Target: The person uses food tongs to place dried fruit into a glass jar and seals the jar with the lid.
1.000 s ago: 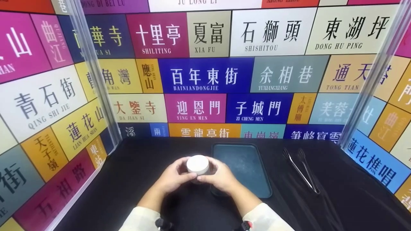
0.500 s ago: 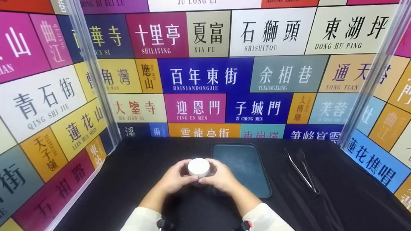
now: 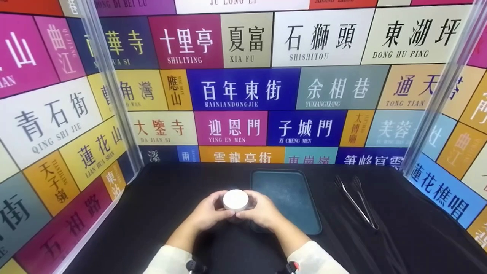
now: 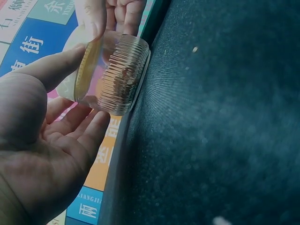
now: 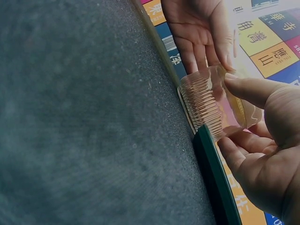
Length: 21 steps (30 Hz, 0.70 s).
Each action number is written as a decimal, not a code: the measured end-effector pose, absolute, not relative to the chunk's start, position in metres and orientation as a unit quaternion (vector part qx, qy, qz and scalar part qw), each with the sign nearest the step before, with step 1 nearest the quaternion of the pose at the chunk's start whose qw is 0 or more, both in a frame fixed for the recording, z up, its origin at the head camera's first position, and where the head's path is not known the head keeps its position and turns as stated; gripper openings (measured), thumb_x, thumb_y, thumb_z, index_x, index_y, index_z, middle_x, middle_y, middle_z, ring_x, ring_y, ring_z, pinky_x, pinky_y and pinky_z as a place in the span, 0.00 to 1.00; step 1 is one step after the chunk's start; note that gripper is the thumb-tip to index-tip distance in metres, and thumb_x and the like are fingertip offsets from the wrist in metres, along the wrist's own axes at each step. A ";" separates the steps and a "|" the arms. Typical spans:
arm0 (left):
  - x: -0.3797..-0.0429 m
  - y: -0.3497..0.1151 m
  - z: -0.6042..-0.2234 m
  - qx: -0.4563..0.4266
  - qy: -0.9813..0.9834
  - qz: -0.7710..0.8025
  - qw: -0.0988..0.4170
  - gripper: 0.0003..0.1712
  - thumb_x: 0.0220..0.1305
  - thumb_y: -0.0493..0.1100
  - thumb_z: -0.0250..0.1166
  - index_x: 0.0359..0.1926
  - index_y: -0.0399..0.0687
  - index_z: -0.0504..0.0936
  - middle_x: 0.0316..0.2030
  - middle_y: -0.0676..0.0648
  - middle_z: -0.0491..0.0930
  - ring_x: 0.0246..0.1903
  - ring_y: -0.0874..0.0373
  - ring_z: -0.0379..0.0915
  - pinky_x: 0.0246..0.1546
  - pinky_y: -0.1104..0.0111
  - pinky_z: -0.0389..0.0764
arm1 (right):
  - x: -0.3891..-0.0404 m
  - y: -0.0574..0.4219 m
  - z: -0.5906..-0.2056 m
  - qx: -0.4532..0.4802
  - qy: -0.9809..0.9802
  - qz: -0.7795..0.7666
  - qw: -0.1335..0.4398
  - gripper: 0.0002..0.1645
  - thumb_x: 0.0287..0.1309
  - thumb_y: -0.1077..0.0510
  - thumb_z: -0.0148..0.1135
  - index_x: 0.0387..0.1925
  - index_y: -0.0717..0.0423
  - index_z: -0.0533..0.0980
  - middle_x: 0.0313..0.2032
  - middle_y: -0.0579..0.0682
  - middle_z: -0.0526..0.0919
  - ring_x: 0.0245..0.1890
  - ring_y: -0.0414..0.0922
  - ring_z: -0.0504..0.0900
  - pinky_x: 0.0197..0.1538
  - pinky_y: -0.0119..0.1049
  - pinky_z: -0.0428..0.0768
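Note:
A small clear jar [image 3: 236, 200] with a round white lid is held upright between both hands, in front of the body. Through its wall in the left wrist view, many thin brownish upright lines show in the lower part of the jar [image 4: 124, 75]; they look like toothpicks or ribbing, and I cannot tell which. My left hand [image 3: 208, 209] grips its left side, thumb near the lid's lower edge. From the right, my right hand [image 3: 263, 209] grips it likewise, both thumbs almost meeting at the front. Whether the base touches the table cannot be told.
A dark teal tray [image 3: 289, 198] lies just right of the hands, partly behind the right one. Metal tongs [image 3: 357, 203] lie spread farther right on the black tablecloth [image 3: 167, 190]. Walls of colourful sign panels [image 3: 243, 89] stand behind and at the sides.
The jar and both hands have shifted slightly downward in the head view, and a touch to the right. Both hands keep their hold; the tray and tongs have stayed put.

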State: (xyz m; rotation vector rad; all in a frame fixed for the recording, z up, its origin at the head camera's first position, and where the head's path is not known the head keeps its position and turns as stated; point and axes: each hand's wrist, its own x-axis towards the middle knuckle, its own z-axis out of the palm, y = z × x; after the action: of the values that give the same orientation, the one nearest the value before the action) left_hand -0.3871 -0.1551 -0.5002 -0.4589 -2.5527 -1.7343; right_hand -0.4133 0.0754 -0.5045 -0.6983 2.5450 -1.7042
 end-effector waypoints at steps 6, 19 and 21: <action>-0.386 -0.155 -0.500 -0.143 -0.823 -0.549 0.010 0.43 0.62 0.45 0.80 0.73 0.39 0.72 0.70 0.34 0.77 0.71 0.36 0.75 0.72 0.47 0.78 | -0.413 0.075 -0.505 -0.220 0.810 -0.543 0.004 0.44 0.51 0.58 0.85 0.68 0.63 0.76 0.64 0.61 0.85 0.62 0.57 0.85 0.70 0.58 0.80; -0.386 -0.152 -0.498 -0.140 -0.818 -0.558 0.003 0.43 0.62 0.45 0.80 0.74 0.39 0.72 0.71 0.35 0.77 0.73 0.38 0.74 0.74 0.45 0.75 | -0.413 0.078 -0.505 -0.229 0.803 -0.551 0.010 0.44 0.54 0.57 0.83 0.70 0.63 0.74 0.65 0.62 0.83 0.63 0.58 0.84 0.69 0.56 0.82; -0.386 -0.151 -0.498 -0.141 -0.819 -0.557 0.003 0.43 0.62 0.45 0.80 0.74 0.39 0.72 0.71 0.35 0.77 0.73 0.38 0.74 0.74 0.45 0.76 | -0.413 0.080 -0.506 -0.228 0.804 -0.549 0.009 0.44 0.54 0.57 0.83 0.69 0.63 0.74 0.64 0.62 0.84 0.62 0.57 0.85 0.68 0.57 0.82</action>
State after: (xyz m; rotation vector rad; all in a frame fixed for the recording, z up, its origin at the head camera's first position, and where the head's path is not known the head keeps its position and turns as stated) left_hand -0.3861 -0.1510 -0.4983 -0.4427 -2.5676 -1.7456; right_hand -0.4131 0.0798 -0.5056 -0.7119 2.5126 -1.7142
